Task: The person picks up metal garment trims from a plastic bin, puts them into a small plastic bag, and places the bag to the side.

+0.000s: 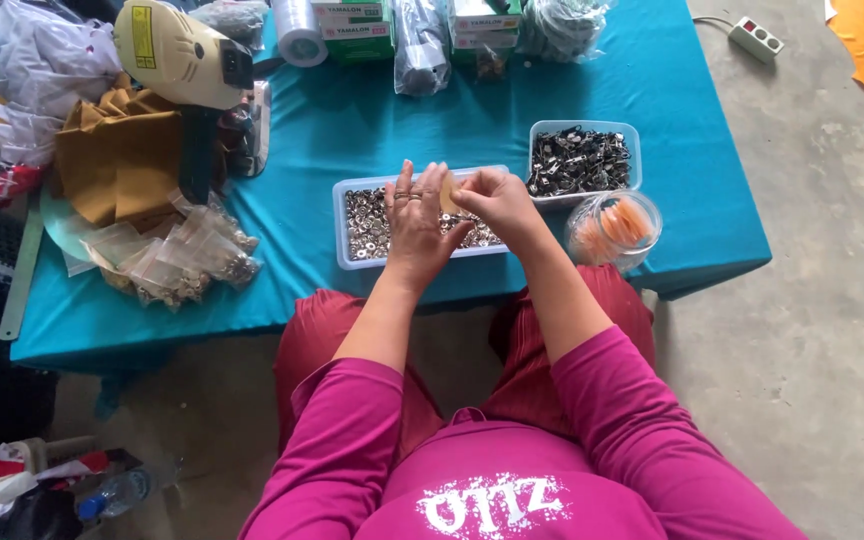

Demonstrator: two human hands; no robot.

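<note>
While both hands meet above the low teal table (352, 130), the left hand (415, 222) is raised with its fingers spread fairly wide, back toward the camera, and the right hand (497, 200) pinches a small tan piece (449, 195) between thumb and fingertips. This piece sits between the two hands, touching the left palm, directly over the clear tray of small silvery metal parts (367, 225); most of it is hidden, so its long axis and the way it points cannot be told. Just right of that tray lies a second clear tray of dark metal clips (580, 160), and nearer the table's edge a round clear tub of orange pieces (615, 228). Small clear bags (177, 255) are heaped to the left.
</note>
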